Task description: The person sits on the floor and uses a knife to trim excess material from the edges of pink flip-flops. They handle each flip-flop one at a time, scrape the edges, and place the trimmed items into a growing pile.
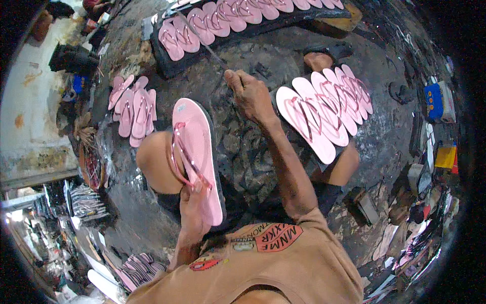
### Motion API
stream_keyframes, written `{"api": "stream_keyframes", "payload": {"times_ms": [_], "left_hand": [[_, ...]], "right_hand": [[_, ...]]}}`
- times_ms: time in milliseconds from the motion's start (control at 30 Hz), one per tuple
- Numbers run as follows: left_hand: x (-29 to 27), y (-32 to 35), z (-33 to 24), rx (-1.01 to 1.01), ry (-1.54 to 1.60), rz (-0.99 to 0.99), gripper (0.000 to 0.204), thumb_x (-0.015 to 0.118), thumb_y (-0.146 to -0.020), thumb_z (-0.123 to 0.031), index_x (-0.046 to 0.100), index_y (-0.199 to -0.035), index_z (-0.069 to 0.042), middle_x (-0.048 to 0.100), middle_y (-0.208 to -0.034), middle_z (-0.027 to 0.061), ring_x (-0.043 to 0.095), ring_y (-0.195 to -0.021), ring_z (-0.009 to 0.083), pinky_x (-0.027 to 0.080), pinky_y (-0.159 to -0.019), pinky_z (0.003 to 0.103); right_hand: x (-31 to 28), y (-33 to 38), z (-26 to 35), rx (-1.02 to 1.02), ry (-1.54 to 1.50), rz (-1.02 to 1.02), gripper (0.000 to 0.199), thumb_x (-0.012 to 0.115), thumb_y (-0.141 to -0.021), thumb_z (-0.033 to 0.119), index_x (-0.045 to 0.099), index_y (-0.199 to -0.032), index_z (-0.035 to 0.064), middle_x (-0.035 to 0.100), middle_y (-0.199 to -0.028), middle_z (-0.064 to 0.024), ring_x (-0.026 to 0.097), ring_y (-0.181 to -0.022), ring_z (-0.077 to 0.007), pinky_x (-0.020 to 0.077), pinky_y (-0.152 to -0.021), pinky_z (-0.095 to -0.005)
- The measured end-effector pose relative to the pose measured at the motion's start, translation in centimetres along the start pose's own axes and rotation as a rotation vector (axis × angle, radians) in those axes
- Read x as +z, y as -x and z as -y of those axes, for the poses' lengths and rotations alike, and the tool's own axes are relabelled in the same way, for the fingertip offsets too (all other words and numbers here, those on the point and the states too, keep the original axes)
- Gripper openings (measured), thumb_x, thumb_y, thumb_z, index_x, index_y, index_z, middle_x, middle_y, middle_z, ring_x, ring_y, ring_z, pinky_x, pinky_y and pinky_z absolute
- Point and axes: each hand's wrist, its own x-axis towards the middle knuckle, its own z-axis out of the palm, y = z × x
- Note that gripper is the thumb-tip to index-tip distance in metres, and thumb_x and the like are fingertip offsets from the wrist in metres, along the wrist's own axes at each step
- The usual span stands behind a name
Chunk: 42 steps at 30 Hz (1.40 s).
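Nearest, left hand [195, 202] gripping one pink sandal [198, 152] at its near end, resting on the left knee, long axis running away from the body, toe end far. Further out, right hand [249, 93] closed on one thin metal rod [202, 40] slanting up-left. Right: fan of about five sandals [324, 114]. Left: small heap [132, 109]. Farthest: row of sandals [228, 15] on a dark board.

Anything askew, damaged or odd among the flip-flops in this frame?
Nothing looks damaged. The left hand holds a pink flip-flop over the knee; the right hand grips a thin rod. The small pile on the left is loosely heaped, unlike the neat fan on the right.
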Motion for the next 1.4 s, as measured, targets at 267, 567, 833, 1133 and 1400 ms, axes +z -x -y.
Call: {"api": "stream_keyframes", "payload": {"times_ms": [267, 567, 833, 1133, 1400], "left_hand": [[1.6, -1.0, -4.7, 0.22, -0.509, 0.451, 0.074, 0.061, -0.097, -0.03, 0.025, -0.153, 0.002, 0.045, -0.146, 0.0151, 0.042, -0.136, 0.0243, 0.032, -0.115, 0.036], [1.3, -1.1, -9.0, -0.127, -0.207, 0.289, 0.031, 0.069, -0.097, -0.03, 0.061, -0.115, -0.007, 0.066, -0.099, -0.0025, 0.062, -0.088, 0.0062, 0.054, -0.072, 0.023], [0.8, 0.7, -6.1, -0.272, -0.229, 0.281, 0.031, 0.064, -0.1, -0.028, 0.058, -0.118, -0.004, 0.067, -0.101, 0.0014, 0.065, -0.085, 0.0084, 0.057, -0.077, 0.027], [3.1, -1.7, -9.7, -0.236, -0.842, 0.568, 0.036, 0.07, -0.095, -0.035, 0.059, -0.113, -0.005, 0.061, -0.096, -0.0008, 0.056, -0.092, 0.0092, 0.048, -0.084, 0.029], [2.3, -3.5, -9.7, -0.29, -0.81, 0.535, 0.041, 0.069, -0.096, -0.033, 0.056, -0.121, -0.004, 0.061, -0.101, 0.001, 0.057, -0.096, 0.0103, 0.049, -0.087, 0.029]], "right_hand": [[-4.5, 11.6, 8.0, 0.29, -0.743, 0.01, 0.036, 0.075, -0.093, 0.026, 0.064, -0.111, -0.0028, 0.062, -0.077, 0.0033, 0.053, -0.067, -0.0042, 0.0453, -0.063, -0.0222], [-10.3, 27.5, 5.0, 0.115, -0.207, 0.279, 0.029, 0.056, -0.099, 0.028, 0.06, -0.118, 0.0066, 0.064, -0.073, -0.016, 0.064, -0.061, -0.0341, 0.0494, -0.056, -0.042], [-12.3, 38.4, 2.8, 0.268, -0.093, 0.406, 0.023, 0.061, -0.095, 0.029, 0.057, -0.1, 0.0069, 0.061, -0.071, -0.0208, 0.063, -0.064, -0.043, 0.0475, -0.054, -0.0488], [-10.8, 20.1, 4.6, 0.081, 0.018, 0.547, 0.032, 0.055, -0.1, 0.037, 0.06, -0.101, 0.0056, 0.063, -0.074, -0.0231, 0.063, -0.069, -0.0463, 0.0483, -0.063, -0.0549], [-7.7, 9.3, 7.0, -0.083, 0.054, 0.78, 0.042, 0.045, -0.103, 0.038, 0.068, -0.106, 0.0034, 0.067, -0.089, -0.0302, 0.065, -0.085, -0.048, 0.0509, -0.078, -0.0573]]}}
